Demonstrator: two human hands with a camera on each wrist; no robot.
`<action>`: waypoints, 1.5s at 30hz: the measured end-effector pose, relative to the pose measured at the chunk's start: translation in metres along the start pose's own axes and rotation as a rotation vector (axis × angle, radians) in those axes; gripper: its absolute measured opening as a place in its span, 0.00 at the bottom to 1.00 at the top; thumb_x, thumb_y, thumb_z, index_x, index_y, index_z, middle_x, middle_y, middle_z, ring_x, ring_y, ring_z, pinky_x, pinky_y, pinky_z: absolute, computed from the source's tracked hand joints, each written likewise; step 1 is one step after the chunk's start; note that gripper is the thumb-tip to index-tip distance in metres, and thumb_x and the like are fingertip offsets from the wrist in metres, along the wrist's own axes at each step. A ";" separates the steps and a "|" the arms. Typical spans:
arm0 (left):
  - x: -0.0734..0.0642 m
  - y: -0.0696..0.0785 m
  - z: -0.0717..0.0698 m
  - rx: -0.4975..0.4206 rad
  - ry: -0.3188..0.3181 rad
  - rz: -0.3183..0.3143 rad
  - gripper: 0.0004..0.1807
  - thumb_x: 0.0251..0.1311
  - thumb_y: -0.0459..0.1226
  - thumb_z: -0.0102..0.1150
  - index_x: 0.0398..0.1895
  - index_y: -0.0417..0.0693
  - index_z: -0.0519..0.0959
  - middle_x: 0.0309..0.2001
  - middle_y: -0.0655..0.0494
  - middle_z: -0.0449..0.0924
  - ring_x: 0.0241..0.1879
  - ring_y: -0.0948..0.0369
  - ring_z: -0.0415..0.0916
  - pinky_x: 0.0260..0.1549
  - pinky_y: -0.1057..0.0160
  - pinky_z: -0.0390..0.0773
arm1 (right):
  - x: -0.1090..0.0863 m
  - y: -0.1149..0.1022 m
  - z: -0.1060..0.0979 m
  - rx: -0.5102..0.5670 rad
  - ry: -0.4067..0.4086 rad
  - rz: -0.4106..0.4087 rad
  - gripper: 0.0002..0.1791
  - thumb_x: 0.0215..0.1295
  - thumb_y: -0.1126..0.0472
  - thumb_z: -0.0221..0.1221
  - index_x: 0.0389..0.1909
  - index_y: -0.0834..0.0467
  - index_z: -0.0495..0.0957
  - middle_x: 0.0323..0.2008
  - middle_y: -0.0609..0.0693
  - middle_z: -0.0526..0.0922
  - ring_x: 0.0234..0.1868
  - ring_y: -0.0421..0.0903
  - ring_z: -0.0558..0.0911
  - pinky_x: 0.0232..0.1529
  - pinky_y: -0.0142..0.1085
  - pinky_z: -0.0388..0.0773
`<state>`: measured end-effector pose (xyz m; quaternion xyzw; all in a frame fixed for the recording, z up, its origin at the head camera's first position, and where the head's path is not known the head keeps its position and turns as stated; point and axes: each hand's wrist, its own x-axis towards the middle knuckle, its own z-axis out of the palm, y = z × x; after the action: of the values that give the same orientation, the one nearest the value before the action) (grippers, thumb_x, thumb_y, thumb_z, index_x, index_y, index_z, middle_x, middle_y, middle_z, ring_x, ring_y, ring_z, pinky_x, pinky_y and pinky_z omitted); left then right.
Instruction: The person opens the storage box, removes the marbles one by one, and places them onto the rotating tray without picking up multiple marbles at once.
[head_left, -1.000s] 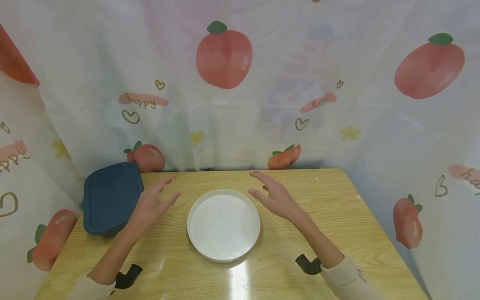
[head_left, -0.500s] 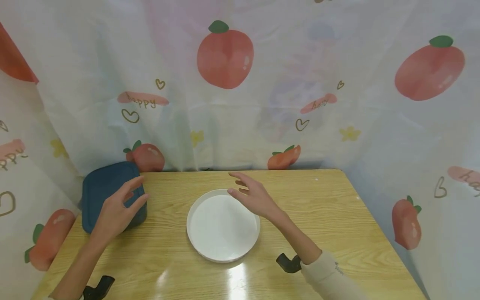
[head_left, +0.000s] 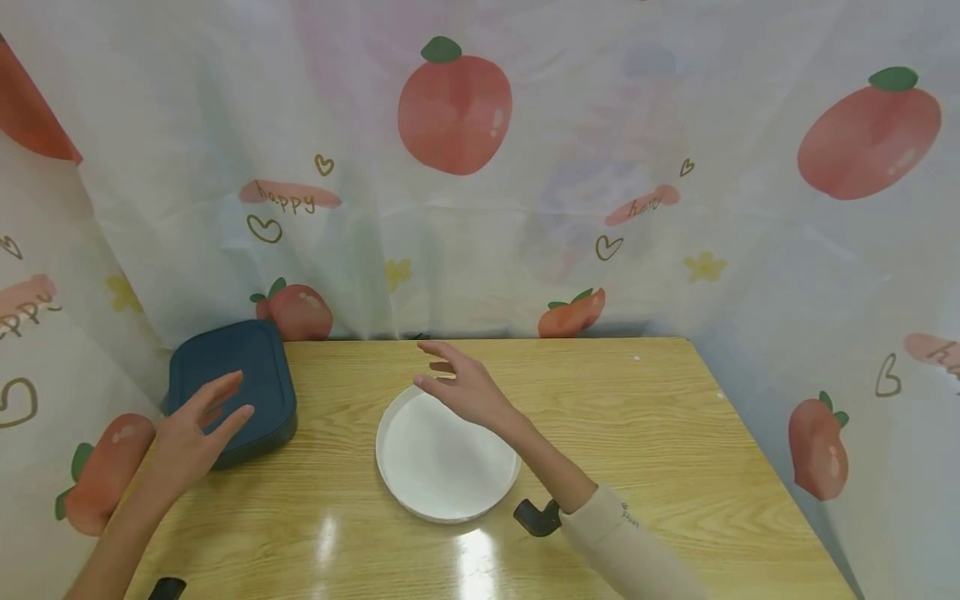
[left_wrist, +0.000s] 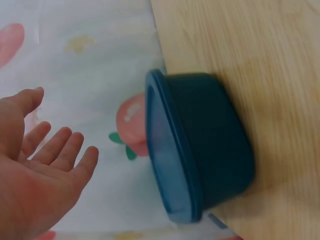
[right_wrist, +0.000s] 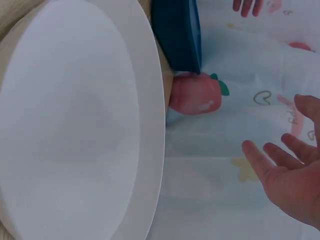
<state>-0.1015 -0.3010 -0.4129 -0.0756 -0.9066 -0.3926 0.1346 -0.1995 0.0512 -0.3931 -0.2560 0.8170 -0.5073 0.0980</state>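
Observation:
My left hand (head_left: 187, 437) hovers near the front left of a dark blue lidded container (head_left: 258, 379) at the table's back left. In the left wrist view, the lid of this container (left_wrist: 215, 140) is on and the hand (left_wrist: 45, 175) stands apart from it, fingers relaxed and empty. Over the back of a round white plate (head_left: 446, 458) with a raised rim, my right hand (head_left: 468, 387) is held in the air. Its loosely bent fingers hold nothing; the right wrist view shows the same hand (right_wrist: 290, 175) beside the plate's rim (right_wrist: 150, 100).
A wooden table (head_left: 600, 433) carries the plate near its middle. Behind and at both sides hangs a white curtain (head_left: 480, 242) printed with fruit, hearts and flowers. Black wrist mounts, such as the right one (head_left: 536, 518), sit on the forearms.
Both hands have moved left: the left from between container and plate to the container's front left, the right from beside the plate to above its back. Container and plate stayed put.

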 end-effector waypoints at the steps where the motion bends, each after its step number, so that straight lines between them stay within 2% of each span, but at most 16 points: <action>1: -0.002 -0.003 -0.002 -0.004 -0.007 -0.011 0.32 0.62 0.39 0.56 0.69 0.52 0.58 0.63 0.43 0.62 0.59 0.76 0.58 0.43 0.83 0.61 | 0.004 0.005 0.004 0.006 0.001 0.000 0.29 0.63 0.50 0.57 0.65 0.45 0.61 0.64 0.45 0.63 0.60 0.50 0.68 0.49 0.39 0.73; 5: -0.007 -0.011 -0.011 -0.005 -0.012 -0.056 0.33 0.63 0.41 0.54 0.70 0.51 0.54 0.64 0.41 0.59 0.63 0.69 0.56 0.45 0.83 0.59 | 0.016 0.010 0.017 0.032 -0.008 -0.017 0.30 0.62 0.48 0.58 0.65 0.43 0.62 0.63 0.42 0.64 0.59 0.49 0.70 0.47 0.34 0.73; 7: -0.008 -0.014 -0.015 -0.006 -0.014 -0.079 0.34 0.64 0.41 0.53 0.71 0.50 0.52 0.65 0.40 0.58 0.65 0.63 0.55 0.51 0.77 0.59 | 0.021 0.009 0.022 0.048 -0.017 -0.022 0.31 0.61 0.48 0.58 0.65 0.44 0.62 0.63 0.42 0.64 0.58 0.50 0.70 0.47 0.33 0.73; 10: -0.008 -0.017 -0.019 0.014 -0.019 -0.117 0.35 0.64 0.43 0.52 0.71 0.48 0.51 0.65 0.38 0.57 0.64 0.48 0.54 0.55 0.59 0.63 | 0.027 0.006 0.030 0.041 -0.021 -0.020 0.31 0.61 0.48 0.58 0.65 0.44 0.62 0.62 0.42 0.65 0.57 0.49 0.71 0.46 0.33 0.73; 12: -0.007 -0.019 -0.022 0.034 -0.022 -0.148 0.36 0.64 0.45 0.52 0.71 0.48 0.51 0.65 0.37 0.57 0.62 0.43 0.55 0.52 0.46 0.63 | 0.032 0.004 0.036 0.032 -0.025 -0.034 0.31 0.61 0.48 0.58 0.65 0.45 0.62 0.61 0.44 0.67 0.56 0.49 0.73 0.46 0.33 0.73; 15: -0.008 -0.022 -0.027 0.044 -0.029 -0.196 0.37 0.64 0.47 0.51 0.71 0.45 0.50 0.65 0.34 0.56 0.59 0.35 0.56 0.47 0.39 0.63 | 0.041 0.004 0.047 0.009 -0.035 -0.050 0.31 0.61 0.48 0.59 0.65 0.45 0.62 0.61 0.47 0.68 0.55 0.49 0.74 0.46 0.33 0.73; 18: -0.007 -0.027 -0.030 0.040 -0.050 -0.248 0.38 0.64 0.50 0.49 0.71 0.45 0.48 0.65 0.32 0.52 0.59 0.33 0.53 0.47 0.36 0.61 | 0.050 0.006 0.058 0.002 -0.044 -0.050 0.31 0.61 0.48 0.59 0.65 0.44 0.62 0.61 0.45 0.68 0.54 0.48 0.74 0.45 0.32 0.73; 23: -0.007 -0.037 -0.036 0.002 -0.069 -0.273 0.40 0.64 0.50 0.48 0.72 0.43 0.45 0.67 0.34 0.48 0.62 0.35 0.50 0.49 0.38 0.60 | 0.062 0.006 0.075 0.063 -0.049 -0.010 0.29 0.60 0.50 0.60 0.63 0.45 0.65 0.59 0.42 0.69 0.55 0.48 0.74 0.45 0.31 0.73; 30: -0.013 -0.051 -0.043 -0.047 -0.100 -0.337 0.41 0.65 0.51 0.46 0.72 0.43 0.41 0.68 0.34 0.42 0.60 0.30 0.47 0.47 0.35 0.60 | 0.078 0.001 0.096 0.133 -0.064 0.046 0.28 0.60 0.52 0.61 0.62 0.47 0.67 0.59 0.45 0.70 0.56 0.48 0.73 0.45 0.30 0.73; 36: -0.020 -0.065 -0.045 -0.048 -0.089 -0.377 0.40 0.66 0.51 0.45 0.72 0.46 0.42 0.69 0.36 0.41 0.62 0.34 0.47 0.47 0.38 0.61 | 0.091 0.004 0.118 0.150 -0.089 0.033 0.29 0.60 0.54 0.61 0.62 0.50 0.67 0.60 0.51 0.69 0.56 0.47 0.72 0.46 0.29 0.72; 39: -0.023 -0.072 -0.046 -0.044 -0.074 -0.399 0.40 0.65 0.52 0.46 0.72 0.46 0.41 0.69 0.35 0.41 0.62 0.35 0.48 0.49 0.59 0.70 | 0.096 0.005 0.129 0.156 -0.100 0.043 0.29 0.59 0.55 0.62 0.62 0.50 0.67 0.60 0.51 0.69 0.56 0.47 0.73 0.44 0.29 0.73; 42: -0.023 -0.077 -0.047 -0.045 -0.064 -0.398 0.41 0.65 0.51 0.47 0.72 0.42 0.41 0.68 0.33 0.43 0.62 0.36 0.49 0.36 0.80 0.68 | 0.101 0.004 0.137 0.148 -0.099 0.062 0.29 0.59 0.56 0.62 0.62 0.49 0.67 0.59 0.50 0.70 0.54 0.49 0.74 0.42 0.29 0.73; 43: -0.023 -0.079 -0.047 -0.054 -0.065 -0.396 0.41 0.65 0.50 0.47 0.71 0.41 0.41 0.68 0.33 0.43 0.62 0.36 0.49 0.32 0.84 0.64 | 0.102 0.003 0.140 0.141 -0.101 0.071 0.29 0.58 0.55 0.62 0.62 0.49 0.67 0.59 0.49 0.70 0.54 0.49 0.74 0.42 0.29 0.73; 45: -0.021 -0.082 -0.047 -0.077 -0.072 -0.394 0.42 0.65 0.50 0.47 0.71 0.39 0.40 0.68 0.32 0.42 0.62 0.36 0.48 0.32 0.85 0.63 | 0.105 0.002 0.145 0.145 -0.104 0.089 0.30 0.58 0.55 0.62 0.62 0.49 0.67 0.59 0.50 0.70 0.54 0.52 0.74 0.43 0.30 0.73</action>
<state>-0.0922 -0.3917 -0.4453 0.0840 -0.8926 -0.4426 0.0197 -0.2285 -0.1156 -0.4521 -0.2376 0.7825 -0.5463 0.1813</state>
